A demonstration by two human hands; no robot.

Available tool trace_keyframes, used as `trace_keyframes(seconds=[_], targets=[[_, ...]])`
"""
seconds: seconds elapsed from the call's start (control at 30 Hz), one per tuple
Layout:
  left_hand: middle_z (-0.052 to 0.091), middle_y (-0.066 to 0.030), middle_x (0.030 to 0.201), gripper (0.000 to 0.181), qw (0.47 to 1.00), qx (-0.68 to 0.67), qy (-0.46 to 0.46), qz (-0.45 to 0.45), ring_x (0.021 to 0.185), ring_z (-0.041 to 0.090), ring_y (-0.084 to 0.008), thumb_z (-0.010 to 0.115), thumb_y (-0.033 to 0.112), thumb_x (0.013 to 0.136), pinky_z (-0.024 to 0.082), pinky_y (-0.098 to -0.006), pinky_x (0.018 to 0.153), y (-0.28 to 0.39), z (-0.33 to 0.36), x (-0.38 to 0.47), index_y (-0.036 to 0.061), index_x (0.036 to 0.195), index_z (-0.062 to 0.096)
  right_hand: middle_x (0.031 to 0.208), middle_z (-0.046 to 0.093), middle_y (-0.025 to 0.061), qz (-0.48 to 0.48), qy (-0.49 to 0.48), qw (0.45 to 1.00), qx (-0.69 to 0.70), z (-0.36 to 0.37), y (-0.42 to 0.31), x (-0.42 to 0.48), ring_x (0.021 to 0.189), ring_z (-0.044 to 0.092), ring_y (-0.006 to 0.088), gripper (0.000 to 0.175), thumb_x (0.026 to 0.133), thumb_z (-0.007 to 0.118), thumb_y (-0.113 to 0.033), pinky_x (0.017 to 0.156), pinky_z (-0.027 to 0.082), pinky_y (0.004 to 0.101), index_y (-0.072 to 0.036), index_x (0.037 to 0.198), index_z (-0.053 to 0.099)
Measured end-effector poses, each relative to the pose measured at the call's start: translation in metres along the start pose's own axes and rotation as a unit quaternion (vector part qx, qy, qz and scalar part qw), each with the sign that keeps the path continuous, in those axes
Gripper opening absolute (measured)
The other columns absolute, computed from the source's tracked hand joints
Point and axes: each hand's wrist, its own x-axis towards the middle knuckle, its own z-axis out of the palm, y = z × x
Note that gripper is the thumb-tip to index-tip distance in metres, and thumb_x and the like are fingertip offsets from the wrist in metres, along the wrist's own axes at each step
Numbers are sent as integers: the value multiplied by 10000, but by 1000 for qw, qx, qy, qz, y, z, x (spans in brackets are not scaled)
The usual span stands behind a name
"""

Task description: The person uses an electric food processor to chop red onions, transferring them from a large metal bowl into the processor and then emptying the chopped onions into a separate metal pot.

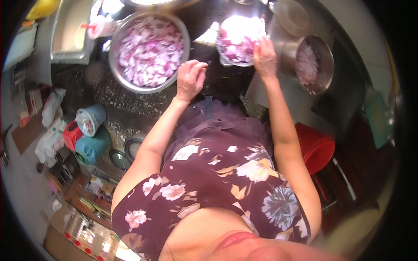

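A large steel bowl full of cut onion pieces stands on the dark counter at the upper left. My left hand is beside its right rim with curled fingers; whether something small is between them cannot be told. My right hand reaches the right edge of a smaller bowl heaped with onion pieces, its fingertips against the pieces or the rim. Glare washes out the top of that heap. Further right, a tilted steel pot holds finely chopped onion.
A steel tray and a pink cup lie left of the large bowl. A clear plastic container is behind the pot. Below the counter are a red bucket, a blue bucket and a teal jug.
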Motion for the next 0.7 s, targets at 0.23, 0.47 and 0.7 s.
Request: trace_keyframes(seconds=[0.23,0.47,0.7], targets=[[535,-63,1004,350,978,185,41,-93,938,518,-251,713,151,725,386,-395,780,-46,-95,-66,136,1062,616,1203,465,272,-60,50,995,-60,-10,-39,-23,1166,449,423,362,816,550,-54,970,385,468,11,1167,489],[298,-199,1410,732,950,277,3,-146,1258,334,-398,699,502,723,268,-584,994,-125,-101,-38,261,1360,431,1047,500,212,493,-131,817,268,5,-21,-28,993,599,280,306,858,549,-52,730,581,371,89,1101,426],[543,-141,1168,421,945,301,-40,-125,863,639,-359,694,353,765,488,-484,769,-172,-96,18,207,1143,579,1023,532,247,595,9,487,639,74,-66,-56,935,607,400,243,847,436,61,849,571,436,181,1054,398]])
